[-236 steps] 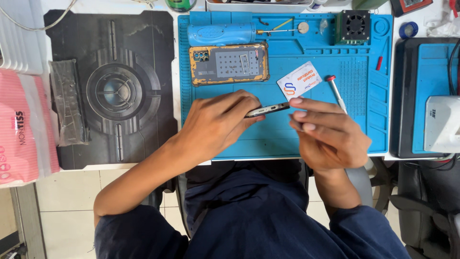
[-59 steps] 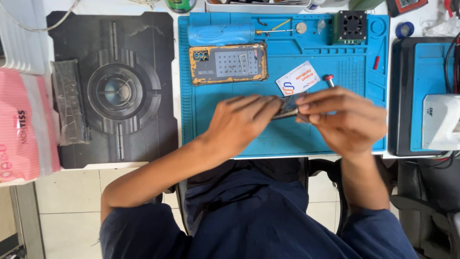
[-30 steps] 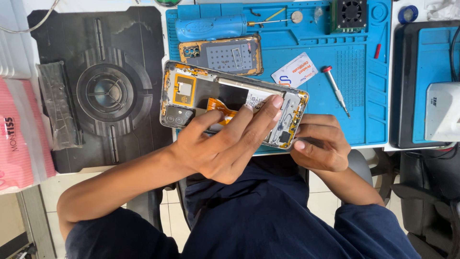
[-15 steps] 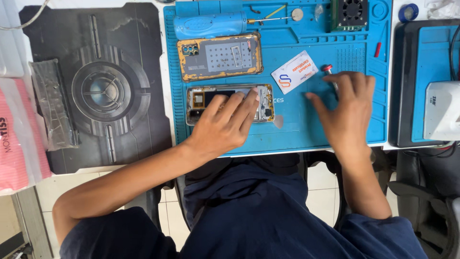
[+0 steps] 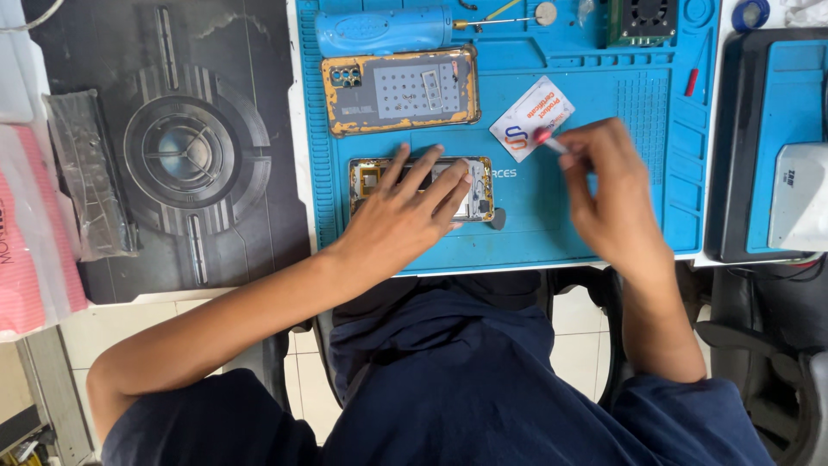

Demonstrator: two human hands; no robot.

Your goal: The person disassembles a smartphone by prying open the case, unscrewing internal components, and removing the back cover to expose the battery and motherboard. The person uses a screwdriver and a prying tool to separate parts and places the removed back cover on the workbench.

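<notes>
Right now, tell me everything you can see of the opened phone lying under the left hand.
The opened phone lies flat and lengthwise on the blue mat, back cover off, insides facing up. Its frame edge looks gold and worn; inside show metal shields and a squarish gold part at its left end. The left hand rests spread across its middle, hiding much of it. A small dark piece sits at its lower right corner. The separate back cover lies above it, apart.

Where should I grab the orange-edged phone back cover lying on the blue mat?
Probably by its two long edges, coming straight down from above. The orange-edged phone back cover lies flat on the blue mat, apart from both hands, with bare mat along the lower edge; the blue cylindrical tool crowds the upper one.
</notes>
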